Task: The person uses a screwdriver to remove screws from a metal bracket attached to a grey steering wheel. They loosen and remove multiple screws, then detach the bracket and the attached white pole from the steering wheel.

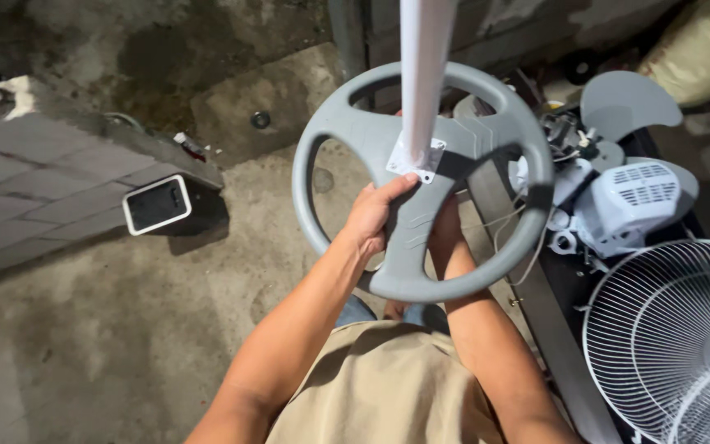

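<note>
**A:** What have you got in your hands there?

**B:** That's the fan base, a grey round ring with three spokes, held up in front of me about dead centre of my view. A white pole runs from its hub up toward 12 o'clock and out of the shot, with a white square plate where it meets the hub.

**A:** How are you holding it?

**B:** My left hand is closed around the lower spoke, thumb pressed up near the plate. My right hand is behind the same spoke, mostly hidden, so I can't tell if it's gripping or just resting there.

**A:** And the mess around you?

**B:** At 3 o'clock, just beside the ring, there's the white motor housing with loose wires by it, sitting on a dark bench. A grey blade is at about 2 o'clock, behind the motor. The white wire grille is down at 4 o'clock. Off at 9 o'clock, well apart, a small dark box with a white rim lies at the edge of a brick step. Everything else below is concrete floor, and my tan shirt fills 6 o'clock.
</note>
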